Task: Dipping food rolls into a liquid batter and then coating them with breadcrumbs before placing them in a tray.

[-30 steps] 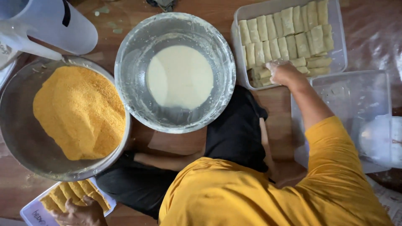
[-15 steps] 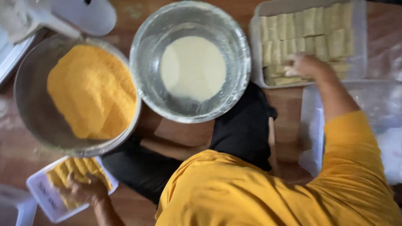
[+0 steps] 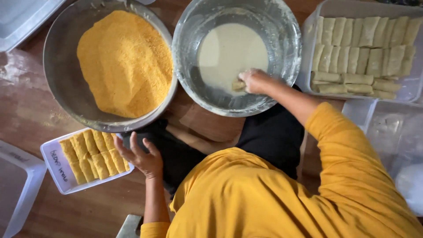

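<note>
Head view: right hand pinching a pale roll in the batter bowl. Roll likely soft, slippery, fragile; best gripped mid-length. Left hand open, fingers spread, beside tray of crumbed rolls.

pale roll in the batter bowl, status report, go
Right hand dipping pale roll in round metal batter bowl. Left hand open beside small white tray of crumbed rolls. Nothing in the way.
</note>
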